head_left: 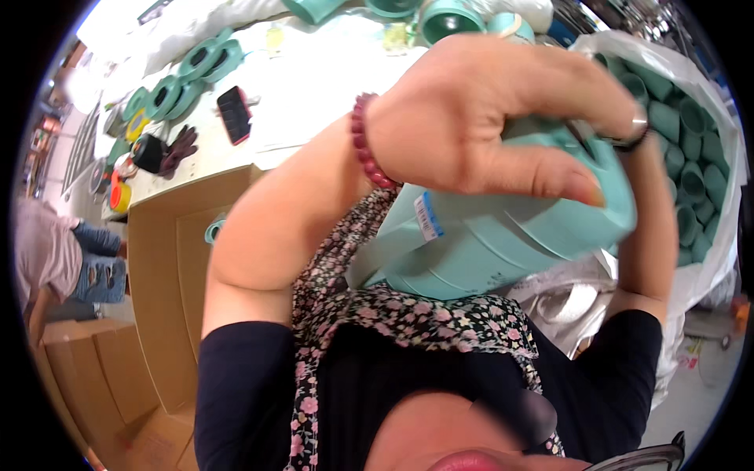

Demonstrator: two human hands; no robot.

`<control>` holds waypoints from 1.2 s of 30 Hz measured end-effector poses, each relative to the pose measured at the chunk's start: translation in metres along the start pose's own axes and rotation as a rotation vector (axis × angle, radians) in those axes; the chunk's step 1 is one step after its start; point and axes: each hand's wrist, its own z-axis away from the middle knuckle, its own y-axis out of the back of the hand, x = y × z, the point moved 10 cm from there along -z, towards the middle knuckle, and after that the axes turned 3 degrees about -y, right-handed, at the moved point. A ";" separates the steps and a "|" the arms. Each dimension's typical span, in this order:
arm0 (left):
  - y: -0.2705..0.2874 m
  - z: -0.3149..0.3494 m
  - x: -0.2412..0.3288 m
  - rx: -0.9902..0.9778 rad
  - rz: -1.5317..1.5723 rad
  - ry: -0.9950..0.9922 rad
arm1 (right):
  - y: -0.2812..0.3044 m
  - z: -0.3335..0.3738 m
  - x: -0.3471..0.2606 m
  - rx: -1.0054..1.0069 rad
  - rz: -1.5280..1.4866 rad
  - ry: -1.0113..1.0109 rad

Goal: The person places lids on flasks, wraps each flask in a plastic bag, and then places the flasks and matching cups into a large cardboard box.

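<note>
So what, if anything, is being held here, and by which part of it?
A teal container, gripped by the left hand near its end toward the picture's right. Whether there is a second grip cannot be made out.

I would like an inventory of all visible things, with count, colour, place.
Jug: one, teal, centre
Sticker: one, blue and white, on jug
Table: one, white, upper left
Phone: one, black and red, on table
Rings: at least four, teal, table's left
Gloves: count unclear, dark, table's left
Vessels: several, teal, top edge
Plastic bag: one, translucent white, right
Cups: many, teal, in bag
Cardboard boxes: several, brown, left
Co-worker: one, pink top and blue jeans, far left
Edge clutter: uncounted, mixed, upper right
Eyeglasses: one, dark, lower right
Apron: one, black floral, below jug
Bead bracelet: one, dark red, left wrist
Wristband: one, black, right wrist
Left hand: one, bare, gripping jug
Right forearm: one, bare, right; hand mostly hidden
</note>
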 end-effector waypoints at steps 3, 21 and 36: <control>0.032 0.070 -0.026 -0.082 -0.229 0.187 | -0.028 -0.054 0.076 0.149 -0.429 0.131; 0.137 0.263 -0.075 0.612 -0.334 0.883 | -0.188 -0.311 0.234 0.489 -0.925 -0.200; 0.145 0.182 -0.187 0.472 -0.078 1.123 | -0.064 -0.259 0.086 0.470 -1.251 0.248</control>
